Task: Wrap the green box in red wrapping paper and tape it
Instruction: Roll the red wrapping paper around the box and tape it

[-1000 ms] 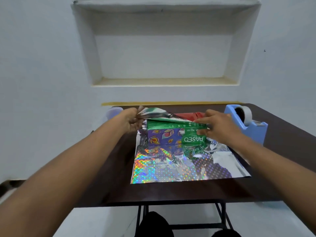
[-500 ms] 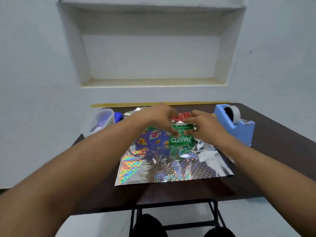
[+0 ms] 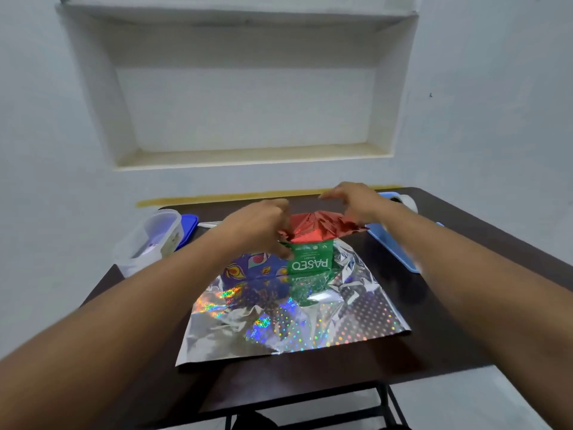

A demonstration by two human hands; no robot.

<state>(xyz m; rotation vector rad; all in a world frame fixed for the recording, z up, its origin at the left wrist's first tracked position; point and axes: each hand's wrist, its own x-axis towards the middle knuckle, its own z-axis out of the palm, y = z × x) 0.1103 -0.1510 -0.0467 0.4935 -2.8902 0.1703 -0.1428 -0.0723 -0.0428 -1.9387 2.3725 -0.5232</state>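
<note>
both hands (image 3: 260, 225) (image 3: 356, 201) now lift red wrapping paper (image 3: 313, 228) above the green box (image 3: 310, 259)

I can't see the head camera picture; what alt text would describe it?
Two hands, left hand and right hand, pull red wrapping paper over a green box on a shiny silver sheet covering a dark table. A blue tape dispenser sits right, a plastic tub left.
</note>
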